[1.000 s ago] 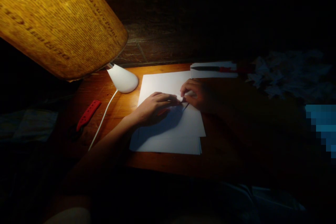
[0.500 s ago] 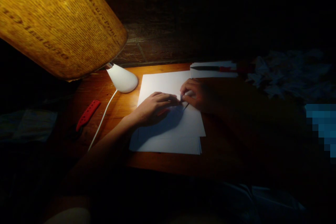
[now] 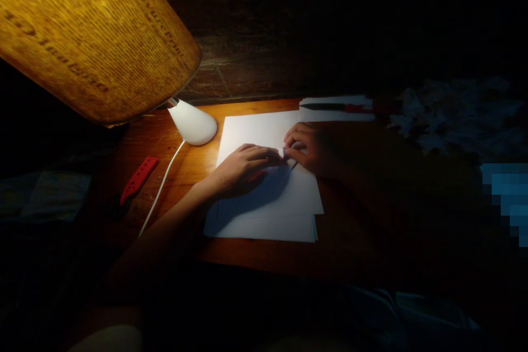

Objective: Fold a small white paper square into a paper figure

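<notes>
Pinching a small paper [image 3: 284,152], the right hand [image 3: 307,148] meets the left hand [image 3: 245,168] (its grip unclear).

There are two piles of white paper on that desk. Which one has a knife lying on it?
The smaller pile at the back; a red-handled knife lies across it. The larger, nearer pile has the left hand and the right hand over it.

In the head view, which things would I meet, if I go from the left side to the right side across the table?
Red perforated handle → white lamp base → left hand → right hand → pale crumpled-looking pile.
</notes>
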Tool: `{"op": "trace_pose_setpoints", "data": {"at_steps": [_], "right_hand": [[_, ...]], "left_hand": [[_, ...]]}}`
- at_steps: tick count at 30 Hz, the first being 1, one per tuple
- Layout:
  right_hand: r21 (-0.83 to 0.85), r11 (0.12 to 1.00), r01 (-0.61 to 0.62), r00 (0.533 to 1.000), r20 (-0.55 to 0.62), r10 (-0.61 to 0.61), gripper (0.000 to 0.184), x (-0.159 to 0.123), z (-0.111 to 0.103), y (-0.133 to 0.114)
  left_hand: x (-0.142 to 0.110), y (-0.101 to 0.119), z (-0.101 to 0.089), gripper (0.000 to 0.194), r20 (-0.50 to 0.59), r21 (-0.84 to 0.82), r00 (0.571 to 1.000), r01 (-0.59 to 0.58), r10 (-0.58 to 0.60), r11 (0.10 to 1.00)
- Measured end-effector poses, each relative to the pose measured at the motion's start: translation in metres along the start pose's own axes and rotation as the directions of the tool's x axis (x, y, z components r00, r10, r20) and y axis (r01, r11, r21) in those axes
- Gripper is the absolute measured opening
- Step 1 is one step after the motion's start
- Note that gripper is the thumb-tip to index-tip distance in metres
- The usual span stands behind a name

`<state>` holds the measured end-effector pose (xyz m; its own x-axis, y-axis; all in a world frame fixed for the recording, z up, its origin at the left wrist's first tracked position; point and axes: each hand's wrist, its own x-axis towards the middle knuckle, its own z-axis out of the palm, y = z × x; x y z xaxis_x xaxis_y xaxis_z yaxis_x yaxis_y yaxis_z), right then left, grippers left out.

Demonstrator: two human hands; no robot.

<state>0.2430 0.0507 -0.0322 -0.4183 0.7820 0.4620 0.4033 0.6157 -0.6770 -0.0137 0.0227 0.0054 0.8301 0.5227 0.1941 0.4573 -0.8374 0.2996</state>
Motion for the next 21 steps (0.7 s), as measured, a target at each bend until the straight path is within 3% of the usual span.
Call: {"op": "trace_pose_setpoints", "data": {"at_steps": [21], "right_hand": [[0.017, 0.998, -0.056, 0.997, 0.045, 0.055, 0.012, 0.0029, -0.0026, -0.0034]], "left_hand": [[0.0027, 0.0015, 0.0008, 0.038, -0.018, -0.027, 0.999, -0.037, 0.036, 0.999]]}}
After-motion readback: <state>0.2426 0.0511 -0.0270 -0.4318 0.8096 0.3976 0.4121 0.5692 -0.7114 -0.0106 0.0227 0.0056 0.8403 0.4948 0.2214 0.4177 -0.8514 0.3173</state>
